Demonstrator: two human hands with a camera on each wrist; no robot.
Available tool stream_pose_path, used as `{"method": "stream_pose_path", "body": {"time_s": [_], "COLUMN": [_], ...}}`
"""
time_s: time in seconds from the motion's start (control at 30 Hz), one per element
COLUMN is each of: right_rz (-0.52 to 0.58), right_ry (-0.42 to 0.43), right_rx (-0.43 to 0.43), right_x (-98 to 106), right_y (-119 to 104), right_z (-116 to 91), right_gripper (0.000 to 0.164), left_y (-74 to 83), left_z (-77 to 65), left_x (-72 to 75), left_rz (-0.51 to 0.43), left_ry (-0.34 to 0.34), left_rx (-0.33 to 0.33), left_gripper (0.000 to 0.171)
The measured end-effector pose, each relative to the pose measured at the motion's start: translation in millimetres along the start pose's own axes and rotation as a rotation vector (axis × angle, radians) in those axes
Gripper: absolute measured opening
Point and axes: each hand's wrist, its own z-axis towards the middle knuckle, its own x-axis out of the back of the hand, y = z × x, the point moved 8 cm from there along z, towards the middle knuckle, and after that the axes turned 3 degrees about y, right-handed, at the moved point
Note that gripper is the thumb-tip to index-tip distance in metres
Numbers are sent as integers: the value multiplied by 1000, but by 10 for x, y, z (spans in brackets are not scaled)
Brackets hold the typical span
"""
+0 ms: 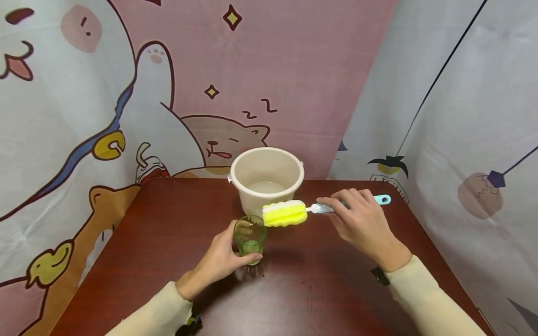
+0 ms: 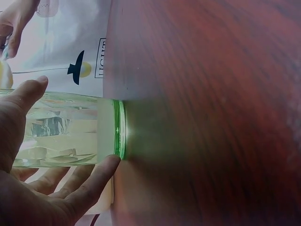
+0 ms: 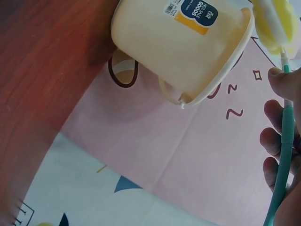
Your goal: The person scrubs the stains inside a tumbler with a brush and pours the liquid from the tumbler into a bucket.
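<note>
left hand (image 1: 220,254) has its grip wrapped round green glass (image 1: 251,242), mouth up, low over worktop (image 1: 168,242), can't tell if base touches. right hand (image 1: 357,221) grip curled on teal handle of sponge brush (image 1: 286,213), yellow-and-white head pointing left. sponge end right by glass rim, can't tell if touching. cream bucket (image 1: 266,165) upright just behind both, label on side in right wrist view. few droplets (image 1: 310,288) on worktop, front side.
</note>
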Motion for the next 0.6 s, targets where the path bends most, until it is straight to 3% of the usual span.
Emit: {"method": "stream_pose_path", "body": {"time_s": [0.27, 0.6], "right_rz": [-5, -63], "right_ry": [-24, -56], "right_rx": [35, 127], "right_x": [-51, -126], "right_y": [-65, -224], "right_z": [150, 334], "right_gripper": [57, 56], "left_y": [28, 5], "left_z": [-2, -21], "left_x": [10, 17], "left_rz": [4, 32], "left_ry": [11, 16], "left_rx": [-18, 23], "left_gripper": [85, 89]}}
